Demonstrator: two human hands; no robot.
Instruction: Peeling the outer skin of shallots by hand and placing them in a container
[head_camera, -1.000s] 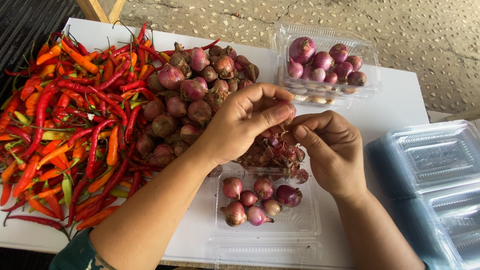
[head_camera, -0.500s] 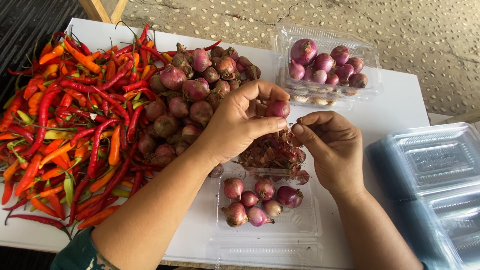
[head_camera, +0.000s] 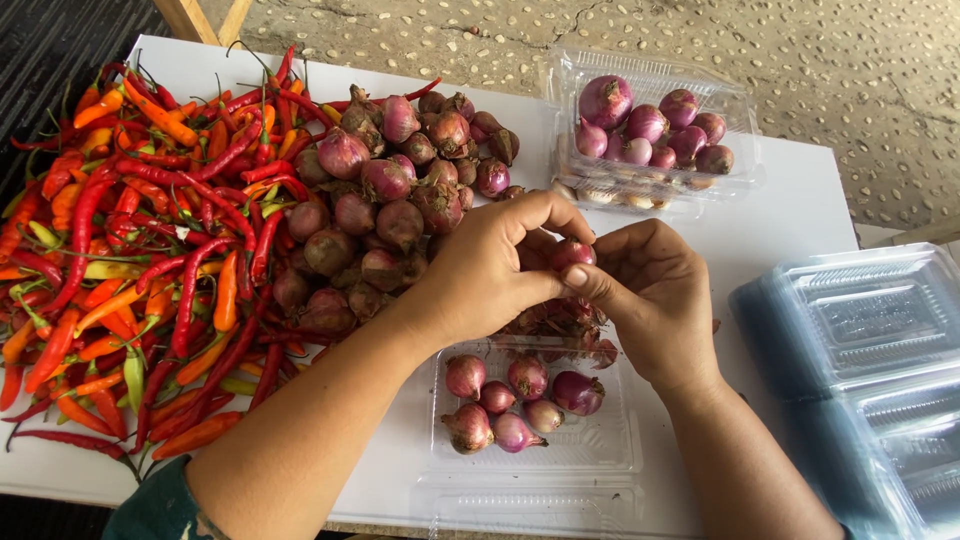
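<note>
1. One small red shallot (head_camera: 572, 254) sits pinched between both hands, above the near open clear tray (head_camera: 610, 455) in the middle of the white desk (head_camera: 790, 215).
2. The left hand (head_camera: 480, 275) has its grip closed on the shallot, thumb under and fingers curled over; the right hand (head_camera: 650, 290) pinches at its right side with thumb and forefinger.
3. To do this well, I judge the left should hold firm while the right pulls only at loose skin, without bruising the bulb.
4. Just under the hands lies a small heap of peelings (head_camera: 560, 320), touching the tray's far rim; six peeled shallots (head_camera: 520, 400) lie inside.
5. Left and far is the unpeeled shallot pile (head_camera: 385, 215), then red and orange chillies (head_camera: 130, 250).
6. Far right stands a filled tray (head_camera: 655, 130); near right, stacked empty trays (head_camera: 860, 370).
</note>
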